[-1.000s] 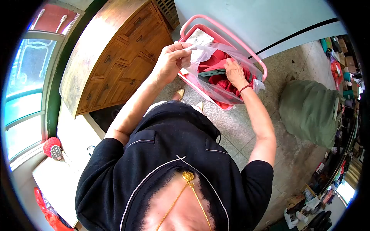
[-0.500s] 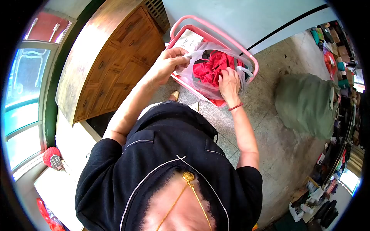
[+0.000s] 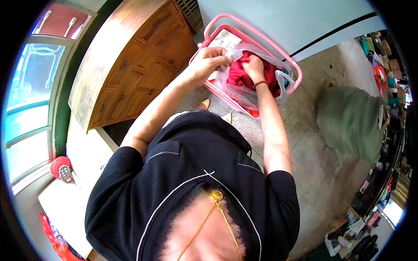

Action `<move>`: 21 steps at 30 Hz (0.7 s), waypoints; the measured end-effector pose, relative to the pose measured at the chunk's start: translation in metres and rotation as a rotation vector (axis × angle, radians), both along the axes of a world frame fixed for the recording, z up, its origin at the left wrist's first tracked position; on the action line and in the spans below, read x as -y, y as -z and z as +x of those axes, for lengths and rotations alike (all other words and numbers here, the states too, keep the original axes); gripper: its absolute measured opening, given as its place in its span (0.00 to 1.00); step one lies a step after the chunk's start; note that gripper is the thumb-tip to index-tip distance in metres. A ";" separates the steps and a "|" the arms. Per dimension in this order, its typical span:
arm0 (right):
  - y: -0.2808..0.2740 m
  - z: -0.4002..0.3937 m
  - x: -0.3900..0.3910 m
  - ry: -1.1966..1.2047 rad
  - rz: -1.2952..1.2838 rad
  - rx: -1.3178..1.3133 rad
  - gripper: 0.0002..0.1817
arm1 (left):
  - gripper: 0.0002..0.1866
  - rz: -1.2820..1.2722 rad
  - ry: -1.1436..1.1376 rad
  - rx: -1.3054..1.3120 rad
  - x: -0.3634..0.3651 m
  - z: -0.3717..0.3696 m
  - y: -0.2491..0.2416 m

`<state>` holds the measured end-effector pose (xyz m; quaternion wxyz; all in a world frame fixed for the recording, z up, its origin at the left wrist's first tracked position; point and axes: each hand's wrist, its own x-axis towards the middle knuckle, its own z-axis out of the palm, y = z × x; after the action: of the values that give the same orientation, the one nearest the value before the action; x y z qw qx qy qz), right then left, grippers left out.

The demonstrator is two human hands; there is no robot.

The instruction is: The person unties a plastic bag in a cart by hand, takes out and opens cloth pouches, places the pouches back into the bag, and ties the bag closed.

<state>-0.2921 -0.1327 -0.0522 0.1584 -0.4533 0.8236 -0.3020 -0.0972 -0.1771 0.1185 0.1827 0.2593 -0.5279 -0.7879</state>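
A pink plastic basket [image 3: 234, 103] with a raised handle stands on the floor, with a translucent plastic bag [image 3: 244, 99] opened inside it. Red cloth [image 3: 237, 76] fills the bag's mouth. My left hand [image 3: 212, 62] is closed in a pinch on the bag's rim at the left. Inside the bag, my right hand [image 3: 254, 69] is sunk into the red cloth with its fingers bent down and the tips hidden in the folds. A white printed sheet [image 3: 227, 40] lies in the basket beyond my left hand.
A wooden cabinet [image 3: 139, 65] with drawers stands to the left, and a pale blue panel [image 3: 278, 21] rises behind the basket. A large green cloth-covered bundle [image 3: 350, 124] sits on the floor at right. Crowded shelves [image 3: 394, 108] line the far right.
My right hand has moved up and left, deeper into the bag, and the red cloth has bunched up around it. My left hand still pinches the rim. The whole view has shifted slightly.
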 end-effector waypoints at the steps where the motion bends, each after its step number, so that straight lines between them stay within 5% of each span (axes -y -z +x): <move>1: -0.005 0.013 0.010 0.025 -0.085 0.019 0.12 | 0.06 -0.002 -0.012 -0.015 -0.001 -0.002 0.002; 4: 0.081 0.028 0.027 -0.019 -0.043 0.147 0.20 | 0.07 -0.134 0.052 0.030 -0.007 -0.008 -0.011; 6: 0.073 0.043 0.012 -0.146 0.075 0.094 0.23 | 0.08 -0.208 0.095 0.068 -0.005 -0.010 -0.012; 10: 0.033 0.040 -0.009 -0.146 0.068 0.013 0.26 | 0.08 -0.227 0.079 0.026 0.007 -0.014 -0.003; 13: -0.033 0.045 -0.047 0.004 -0.448 -0.249 0.11 | 0.09 -0.394 0.112 0.038 0.013 -0.021 0.000; 15: -0.072 0.041 -0.072 0.086 -0.568 -0.414 0.12 | 0.11 -0.483 0.166 0.106 0.012 -0.024 -0.002; 18: -0.102 0.040 -0.099 0.373 -0.481 -0.681 0.14 | 0.10 -0.858 0.182 0.049 0.013 -0.029 -0.004; 21: -0.091 0.030 -0.106 0.436 -0.198 -0.770 0.13 | 0.14 -0.875 0.263 -0.033 0.010 -0.037 -0.011</move>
<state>-0.2621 -0.0271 0.0386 -0.2709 -0.3617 0.8658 -0.2151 -0.1347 -0.1867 0.1295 0.1818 0.0758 -0.8365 -0.5114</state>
